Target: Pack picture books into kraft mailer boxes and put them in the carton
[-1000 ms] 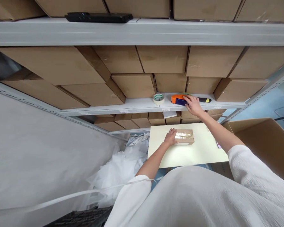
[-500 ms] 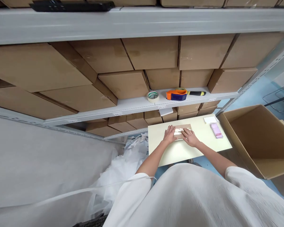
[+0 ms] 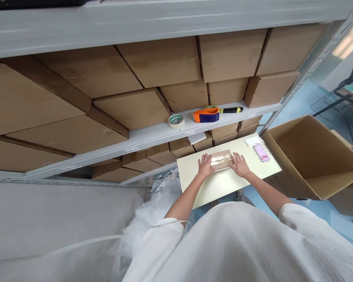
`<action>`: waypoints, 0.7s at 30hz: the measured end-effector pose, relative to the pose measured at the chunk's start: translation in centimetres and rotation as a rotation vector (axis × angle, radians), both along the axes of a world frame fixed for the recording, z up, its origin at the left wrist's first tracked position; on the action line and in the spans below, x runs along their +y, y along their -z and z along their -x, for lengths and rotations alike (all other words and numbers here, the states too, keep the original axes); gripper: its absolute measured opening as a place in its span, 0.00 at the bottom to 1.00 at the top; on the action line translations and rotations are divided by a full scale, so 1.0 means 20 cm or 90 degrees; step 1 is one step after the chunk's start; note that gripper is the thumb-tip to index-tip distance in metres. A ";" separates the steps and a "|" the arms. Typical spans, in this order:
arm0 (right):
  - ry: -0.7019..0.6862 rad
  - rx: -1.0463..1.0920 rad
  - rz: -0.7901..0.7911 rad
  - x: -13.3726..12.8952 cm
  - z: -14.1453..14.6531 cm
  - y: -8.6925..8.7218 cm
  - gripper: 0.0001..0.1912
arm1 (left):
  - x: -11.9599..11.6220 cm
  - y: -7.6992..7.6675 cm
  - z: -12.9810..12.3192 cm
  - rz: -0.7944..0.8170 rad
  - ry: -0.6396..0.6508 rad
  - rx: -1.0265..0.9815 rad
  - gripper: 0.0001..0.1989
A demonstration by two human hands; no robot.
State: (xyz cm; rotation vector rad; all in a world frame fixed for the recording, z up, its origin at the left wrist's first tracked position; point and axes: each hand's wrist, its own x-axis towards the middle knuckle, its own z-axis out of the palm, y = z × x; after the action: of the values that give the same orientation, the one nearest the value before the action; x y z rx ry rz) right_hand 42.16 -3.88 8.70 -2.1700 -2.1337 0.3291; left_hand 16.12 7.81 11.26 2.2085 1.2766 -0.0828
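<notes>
A small cardboard box (image 3: 220, 160) with shiny clear tape over its top lies on the pale yellow tabletop (image 3: 200, 192). My left hand (image 3: 205, 166) rests at the box's left end, its fingers stretched out and touching it. At the opposite end is my right hand (image 3: 240, 165), fingers spread and laid against the box's right edge. Neither hand is wrapped round the box. Parts of both box ends are hidden under the fingers.
On the shelf lie a tape roll (image 3: 176, 121), an orange and blue tape dispenser (image 3: 206, 115) and a black-yellow handle (image 3: 231, 110). A white card (image 3: 253, 141) and blurred pink item (image 3: 261, 152) lie table-right. A large open carton (image 3: 285, 168) stands right; white plastic (image 3: 147, 223) lies left.
My right hand has slid from the top of the box to its right end, uncovering the tape. My left hand stays at the left end. The whole view has shifted and tilted.
</notes>
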 end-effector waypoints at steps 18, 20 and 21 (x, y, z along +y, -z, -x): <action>0.062 -0.004 0.134 0.18 -1.08 0.08 0.30 | -0.10 0.02 -1.00 0.001 0.076 -0.103 0.29; 0.051 0.001 0.139 0.21 -1.20 0.09 0.30 | -0.10 0.05 -1.11 0.020 0.063 -0.095 0.29; 0.047 0.004 0.145 0.23 -1.24 0.09 0.30 | -0.11 0.07 -1.15 0.030 0.057 -0.091 0.29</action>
State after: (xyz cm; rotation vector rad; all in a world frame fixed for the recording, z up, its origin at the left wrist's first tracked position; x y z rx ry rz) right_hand 67.06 0.64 6.84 -2.3557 -2.0973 0.5988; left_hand 39.21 5.68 9.92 2.1889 1.0878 0.0102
